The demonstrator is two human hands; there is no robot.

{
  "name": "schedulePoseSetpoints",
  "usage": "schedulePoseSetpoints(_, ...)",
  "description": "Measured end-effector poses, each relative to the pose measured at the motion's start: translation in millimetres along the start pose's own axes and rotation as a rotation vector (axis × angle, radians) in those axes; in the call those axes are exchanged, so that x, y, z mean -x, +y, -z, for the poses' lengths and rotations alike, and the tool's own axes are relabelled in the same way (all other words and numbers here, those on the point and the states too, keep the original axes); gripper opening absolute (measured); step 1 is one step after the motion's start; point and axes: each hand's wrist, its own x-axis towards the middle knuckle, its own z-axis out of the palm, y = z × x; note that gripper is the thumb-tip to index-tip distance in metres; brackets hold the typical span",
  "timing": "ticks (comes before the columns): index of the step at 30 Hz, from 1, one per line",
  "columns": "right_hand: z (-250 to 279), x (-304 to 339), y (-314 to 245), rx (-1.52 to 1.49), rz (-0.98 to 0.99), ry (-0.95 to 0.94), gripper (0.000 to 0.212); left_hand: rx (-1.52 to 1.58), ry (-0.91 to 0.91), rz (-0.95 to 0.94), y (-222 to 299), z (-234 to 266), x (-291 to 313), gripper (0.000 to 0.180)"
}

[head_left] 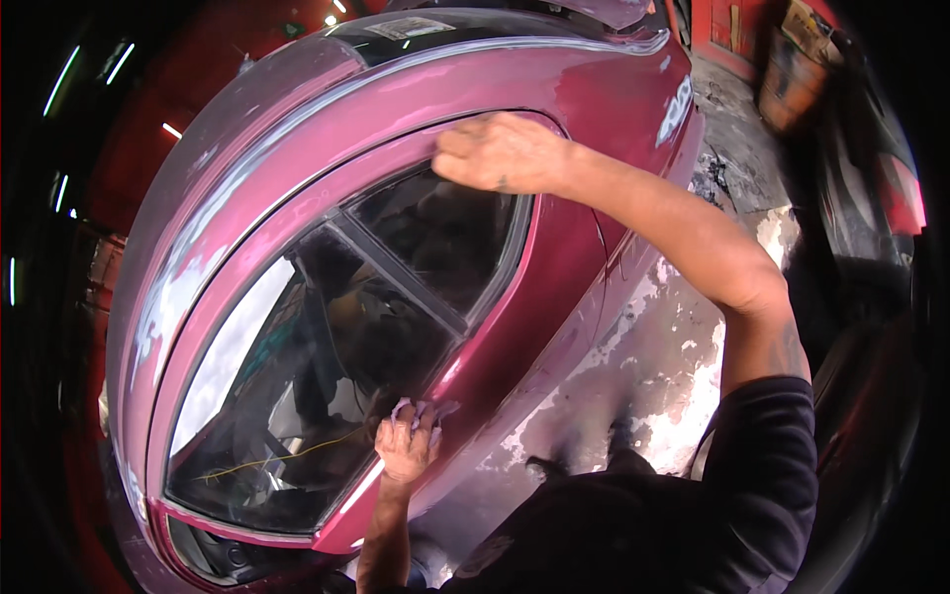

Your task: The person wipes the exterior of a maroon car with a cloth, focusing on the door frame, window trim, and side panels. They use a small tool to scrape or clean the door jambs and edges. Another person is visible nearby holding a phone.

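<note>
A dull pink-red car door (pixel 539 243) with dark window glass (pixel 346 307) fills the middle of the view. My right arm stretches across to the upper rear corner of the window. There my right hand (pixel 500 153) is closed with its fingers curled against the pink frame; anything under them is hidden. Lower down, my left hand (pixel 406 445) rests by the window's bottom edge. Its fingers are bent over a crumpled lilac cloth (pixel 438 411), which shows between and beyond them on the door.
Pale scuffed patches mark the car's roof edge (pixel 183 287). A black divider bar (pixel 401 267) splits the window. Rough concrete floor (pixel 643 366) with pale patches lies right of the car. A worn orange bin (pixel 795 74) and another vehicle with a red lamp (pixel 901 193) stand farther right.
</note>
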Motion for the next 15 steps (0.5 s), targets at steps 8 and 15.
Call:
schedulePoseSetpoints(8, -23, 4, -5, -0.028, -0.095, 0.188, 0.018, -0.011, 0.026, 0.032, 3, 1, -2, 0.039)
schedulePoseSetpoints(15, -9, -89, -53, 0.021, 0.030, 0.300, 0.014, -0.035, 0.025, 0.024, 4, 4, -4, 0.036)
